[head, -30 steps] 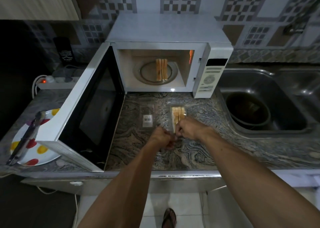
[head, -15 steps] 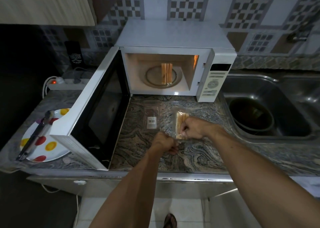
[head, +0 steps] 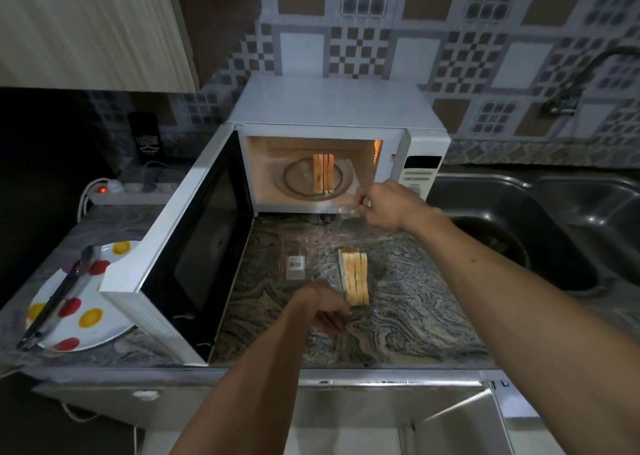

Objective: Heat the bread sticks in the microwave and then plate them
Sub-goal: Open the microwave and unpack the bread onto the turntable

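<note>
The microwave (head: 332, 143) stands at the far side of the worktop (head: 408, 316) with its door (head: 180, 247) swung open to the left and its inside lit. A few bread sticks (head: 323, 172) lie side by side on the glass turntable (head: 298, 181) inside. A second bunch of sticks (head: 355, 276) lies on the worktop in front of the microwave, near the middle. The left hand (head: 323, 307) sits at the near end of this bunch, its fingers curled in a grip on what looks like clear wrapping there; the wrapping is hard to make out. The right hand (head: 384, 205) is raised by the microwave's lower right corner, its fingertips pinched together on a piece of clear film (head: 348, 210). An empty clear wrapper (head: 296, 264) with a barcode label lies just left of the sticks. At the near left a spotted plate (head: 69, 316) carries tongs (head: 59, 299). A power strip (head: 131, 191) with a red light lies at the far left, and a steel sink (head: 554, 219) sits to the right.
</note>
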### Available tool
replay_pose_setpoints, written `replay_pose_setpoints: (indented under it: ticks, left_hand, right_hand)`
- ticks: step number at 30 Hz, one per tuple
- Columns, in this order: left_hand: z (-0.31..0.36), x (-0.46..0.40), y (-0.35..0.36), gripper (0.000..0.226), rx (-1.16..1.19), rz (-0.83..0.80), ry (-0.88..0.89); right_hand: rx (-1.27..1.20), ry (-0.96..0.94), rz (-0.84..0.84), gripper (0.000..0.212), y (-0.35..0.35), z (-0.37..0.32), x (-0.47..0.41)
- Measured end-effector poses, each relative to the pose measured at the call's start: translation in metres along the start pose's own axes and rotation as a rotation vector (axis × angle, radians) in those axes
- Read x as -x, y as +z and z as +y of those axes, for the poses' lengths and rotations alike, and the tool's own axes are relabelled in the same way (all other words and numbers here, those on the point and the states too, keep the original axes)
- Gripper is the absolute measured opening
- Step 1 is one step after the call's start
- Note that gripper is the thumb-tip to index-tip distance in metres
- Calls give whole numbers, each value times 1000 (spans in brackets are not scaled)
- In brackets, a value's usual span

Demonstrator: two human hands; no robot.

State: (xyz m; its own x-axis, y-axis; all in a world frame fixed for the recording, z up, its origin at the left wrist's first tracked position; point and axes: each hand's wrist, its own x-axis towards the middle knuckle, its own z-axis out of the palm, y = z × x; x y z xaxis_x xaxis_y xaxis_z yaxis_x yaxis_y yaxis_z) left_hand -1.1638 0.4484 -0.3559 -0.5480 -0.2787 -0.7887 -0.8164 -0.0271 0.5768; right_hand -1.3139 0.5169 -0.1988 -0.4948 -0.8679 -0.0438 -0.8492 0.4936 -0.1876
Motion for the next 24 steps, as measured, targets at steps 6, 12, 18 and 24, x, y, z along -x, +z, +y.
replay_pose_setpoints:
  ticks: [6, 12, 18, 24]
  left_hand:
    - [13, -2, 3, 23, 77, 153, 63]
    - [9, -11, 5, 34, 58, 275, 126]
    - [0, -15, 5, 37, -1, 349, 197]
    - [-1, -20, -2, 32, -31, 405, 214]
  right_hand:
    - [-209, 115, 274, 47, 55, -7, 5]
    - [-208, 432, -110, 77, 115, -7, 10]
    - [-229, 470, -97, 60, 136, -15, 15]
    - [-409, 452, -33, 35, 115, -7, 12]
